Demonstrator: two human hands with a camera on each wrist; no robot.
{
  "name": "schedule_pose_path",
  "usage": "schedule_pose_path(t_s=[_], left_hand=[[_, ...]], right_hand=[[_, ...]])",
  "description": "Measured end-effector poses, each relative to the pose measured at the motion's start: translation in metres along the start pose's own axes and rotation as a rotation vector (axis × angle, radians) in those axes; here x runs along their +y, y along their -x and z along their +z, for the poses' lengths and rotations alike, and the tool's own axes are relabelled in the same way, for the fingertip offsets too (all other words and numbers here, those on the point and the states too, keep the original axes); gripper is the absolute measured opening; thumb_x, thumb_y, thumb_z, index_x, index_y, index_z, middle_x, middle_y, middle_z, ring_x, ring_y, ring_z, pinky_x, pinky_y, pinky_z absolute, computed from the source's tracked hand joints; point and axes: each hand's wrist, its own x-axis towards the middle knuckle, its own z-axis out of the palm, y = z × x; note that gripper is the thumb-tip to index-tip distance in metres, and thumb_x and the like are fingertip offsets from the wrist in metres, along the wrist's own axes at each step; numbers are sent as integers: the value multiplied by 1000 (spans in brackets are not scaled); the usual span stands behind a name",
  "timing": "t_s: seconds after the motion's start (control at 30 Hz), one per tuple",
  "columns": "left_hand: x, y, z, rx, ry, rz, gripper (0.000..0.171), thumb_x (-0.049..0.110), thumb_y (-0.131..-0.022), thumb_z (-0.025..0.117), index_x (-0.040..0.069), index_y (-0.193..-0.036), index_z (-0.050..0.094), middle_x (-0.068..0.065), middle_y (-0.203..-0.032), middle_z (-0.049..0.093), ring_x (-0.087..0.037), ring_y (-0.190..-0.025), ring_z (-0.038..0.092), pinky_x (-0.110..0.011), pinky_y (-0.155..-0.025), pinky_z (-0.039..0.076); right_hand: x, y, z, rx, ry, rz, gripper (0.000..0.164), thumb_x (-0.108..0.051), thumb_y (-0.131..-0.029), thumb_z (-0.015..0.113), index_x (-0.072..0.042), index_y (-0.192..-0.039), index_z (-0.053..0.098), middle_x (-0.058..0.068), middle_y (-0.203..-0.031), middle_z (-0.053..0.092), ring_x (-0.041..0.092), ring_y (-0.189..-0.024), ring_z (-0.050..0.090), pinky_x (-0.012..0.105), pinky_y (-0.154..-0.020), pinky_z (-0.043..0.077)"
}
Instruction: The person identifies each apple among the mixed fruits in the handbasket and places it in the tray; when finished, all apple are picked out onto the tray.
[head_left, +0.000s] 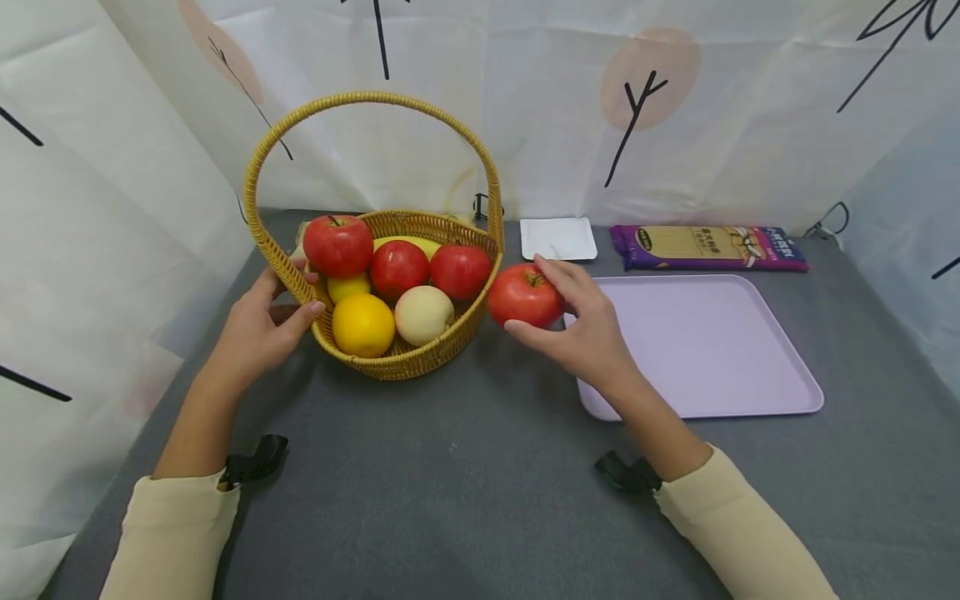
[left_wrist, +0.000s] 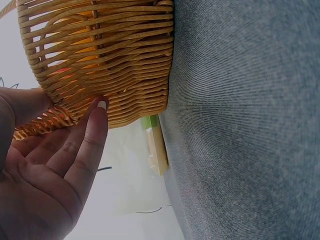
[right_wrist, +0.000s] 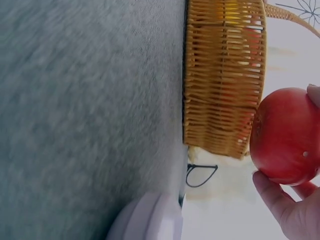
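In the head view my right hand holds a red tomato between thumb and fingers, just right of the basket's rim. The right wrist view shows the tomato raised above the table beside the wicker. My left hand grips the left side of the wicker basket near the foot of its handle, thumb at the rim and fingers round the outer wall. Inside the basket lie several red apples, an orange, a pale round fruit, a yellow fruit and a banana.
A lilac tray lies right of the basket, partly behind my right forearm. Behind it are a purple noodle packet and a small white square dish. The basket's tall handle arches over the fruit. White patterned cloth hangs at the back and sides.
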Motion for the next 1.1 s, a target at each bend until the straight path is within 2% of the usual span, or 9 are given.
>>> schedule_pose_path(t_s=[0.37,0.53,0.67,0.93,1.1], left_hand=[[1,1,0,0,-13,-6,66,17,-99,65,5,-154,31,-21,-140,51,-45,-109,64,-4,-77,44],[1,1,0,1,-8,-6,66,17,-99,64,5,-155,31,-22,-140,50,-46,-109,63,-4,-77,44],[3,2,0,1,-15,-26,65,19,-100,64,6,-154,31,-19,-141,50,-44,-110,63,-5,-77,45],[3,2,0,4,-22,-26,63,20,-100,64,7,-154,33,-16,-140,52,-42,-110,64,-7,-78,46],[3,2,0,0,-31,-30,64,20,-100,63,7,-154,32,-16,-140,52,-42,-109,64,-10,-78,48]], right_hand=[[17,4,-19,15,45,76,73,-28,-80,87,-20,-146,56,3,-142,54,22,-123,52,48,-89,55],[26,4,-26,31,37,159,80,-30,-80,86,-15,-148,46,7,-143,52,24,-126,50,50,-93,51],[31,4,-30,60,33,202,79,-30,-81,86,-12,-141,38,10,-141,52,26,-127,49,51,-95,49],[36,3,-41,78,53,222,70,-32,-83,83,-12,-135,42,13,-136,57,31,-113,56,51,-87,52],[38,1,-46,86,77,235,69,-35,-83,83,-8,-134,45,12,-137,56,30,-122,52,53,-92,51]])
